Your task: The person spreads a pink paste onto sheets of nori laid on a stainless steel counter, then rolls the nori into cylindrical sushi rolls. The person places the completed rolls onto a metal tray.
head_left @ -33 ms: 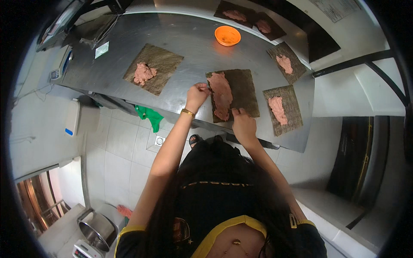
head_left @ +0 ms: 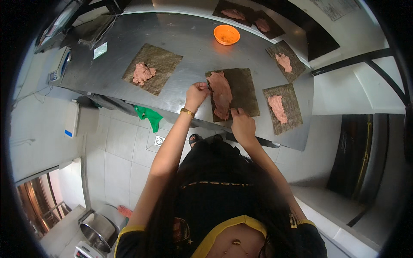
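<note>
In front of me on the steel table lies a dark seaweed sheet. Pink meat paste is spread in a long strip along its left side. My left hand is closed, with thumb and fingers pinching the sheet's left edge beside the paste. At the near edge, my right hand has its fingers bent together on the sheet, close to the lower end of the strip. The undersides of both hands are hidden.
Another seaweed sheet with a lump of paste lies to the left. Two more, a near one and a far one, also bear paste at the right. An orange bowl stands farther back. A green cloth hangs below the table's front edge.
</note>
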Available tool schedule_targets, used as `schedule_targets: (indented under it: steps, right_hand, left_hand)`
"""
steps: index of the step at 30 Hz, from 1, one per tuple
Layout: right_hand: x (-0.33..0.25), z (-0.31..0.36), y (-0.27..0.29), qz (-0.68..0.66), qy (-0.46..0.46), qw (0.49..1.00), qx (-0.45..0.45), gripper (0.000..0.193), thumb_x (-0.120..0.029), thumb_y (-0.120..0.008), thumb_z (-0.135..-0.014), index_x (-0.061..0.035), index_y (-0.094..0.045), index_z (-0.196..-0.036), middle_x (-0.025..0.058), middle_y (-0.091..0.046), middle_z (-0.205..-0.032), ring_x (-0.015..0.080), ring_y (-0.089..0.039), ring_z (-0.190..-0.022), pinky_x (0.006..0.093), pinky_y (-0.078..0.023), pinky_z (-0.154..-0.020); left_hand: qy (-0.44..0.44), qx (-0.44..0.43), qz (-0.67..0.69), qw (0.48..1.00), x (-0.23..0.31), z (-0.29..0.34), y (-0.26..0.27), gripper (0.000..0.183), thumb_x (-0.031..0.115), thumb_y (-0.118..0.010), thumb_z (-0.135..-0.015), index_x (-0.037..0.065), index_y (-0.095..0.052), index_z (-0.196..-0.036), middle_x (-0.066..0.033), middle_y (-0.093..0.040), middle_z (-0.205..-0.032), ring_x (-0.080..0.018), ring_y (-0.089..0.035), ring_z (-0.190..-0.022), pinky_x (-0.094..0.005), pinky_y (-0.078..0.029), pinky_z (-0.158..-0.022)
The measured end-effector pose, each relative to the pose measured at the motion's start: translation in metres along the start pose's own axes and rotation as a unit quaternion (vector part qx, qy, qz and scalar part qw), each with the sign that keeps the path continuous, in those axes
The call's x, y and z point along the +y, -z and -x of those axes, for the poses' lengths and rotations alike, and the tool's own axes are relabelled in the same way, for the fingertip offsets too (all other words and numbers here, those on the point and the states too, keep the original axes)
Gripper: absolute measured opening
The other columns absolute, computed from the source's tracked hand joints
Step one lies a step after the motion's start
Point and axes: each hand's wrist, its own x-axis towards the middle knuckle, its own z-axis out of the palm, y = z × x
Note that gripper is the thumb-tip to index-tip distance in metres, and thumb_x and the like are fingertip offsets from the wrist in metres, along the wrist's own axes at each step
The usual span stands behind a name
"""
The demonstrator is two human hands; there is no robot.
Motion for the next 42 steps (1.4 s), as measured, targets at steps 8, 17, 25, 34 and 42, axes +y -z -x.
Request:
schedule_targets:
  steps: [8, 17, 25, 34, 42]
  right_hand:
    - [-0.014, -0.001, 0.001, -0.035, 0.0, 0.999, -0.032, 0.025, -0.008, -0.051, -0.081, -0.0053, -0.061, -0.104, 0.0147, -0.062, -0.094, 0.0338, -0.064, -0.083, 0.043, -0.053, -0.069]
    - [0.002, -0.028, 0.015, -0.078, -0.09, 0.992, 0.049, 0.03, -0.006, -0.051, -0.081, -0.0088, -0.064, -0.107, 0.0198, -0.064, -0.098, 0.0405, -0.064, -0.078, 0.0482, -0.051, -0.068]
    - [-0.006, -0.032, 0.001, -0.126, -0.035, 0.991, 0.008, 0.032, -0.004, -0.052, -0.078, -0.0108, -0.066, -0.106, 0.0169, -0.064, -0.079, 0.0347, -0.064, -0.08, 0.0454, -0.05, -0.069]
    - [0.013, -0.077, 0.003, -0.081, -0.06, 0.99, 0.095, 0.031, -0.006, -0.053, -0.079, -0.011, -0.068, -0.106, 0.0159, -0.065, -0.088, 0.0368, -0.064, -0.081, 0.0448, -0.051, -0.071]
    - [0.025, -0.096, 0.045, 0.067, 0.145, 0.978, 0.133, 0.027, -0.006, -0.052, -0.08, -0.005, -0.067, -0.103, 0.0097, -0.062, -0.089, 0.0271, -0.061, -0.088, 0.0383, -0.05, -0.075]
  left_hand:
    - [0.032, -0.075, 0.037, 0.996, 0.029, -0.003, 0.003, 0.03, 0.0, -0.059, -0.085, -0.006, -0.056, -0.115, -0.0092, -0.064, -0.096, -0.0154, -0.063, -0.082, -0.0245, -0.052, -0.071]
    - [0.017, -0.1, 0.081, 0.992, 0.025, -0.009, 0.01, 0.029, 0.0, -0.058, -0.085, -0.006, -0.058, -0.114, -0.0108, -0.066, -0.1, -0.0176, -0.066, -0.088, -0.0255, -0.053, -0.071]
    - [0.034, -0.109, 0.12, 0.986, 0.034, -0.003, 0.011, 0.034, -0.001, -0.051, -0.089, -0.004, -0.051, -0.123, -0.011, -0.061, -0.11, -0.0192, -0.063, -0.096, -0.0258, -0.051, -0.081]
    - [0.015, -0.085, 0.172, 0.981, 0.029, -0.006, 0.003, 0.042, -0.003, -0.047, -0.09, -0.005, -0.042, -0.132, -0.0139, -0.053, -0.128, -0.0191, -0.057, -0.108, -0.0281, -0.048, -0.088]
    - [0.027, -0.081, 0.239, 0.967, 0.02, -0.007, 0.003, 0.047, 0.0, -0.05, -0.092, 0.0, -0.036, -0.136, -0.0108, -0.053, -0.128, -0.018, -0.056, -0.108, -0.0265, -0.047, -0.091]
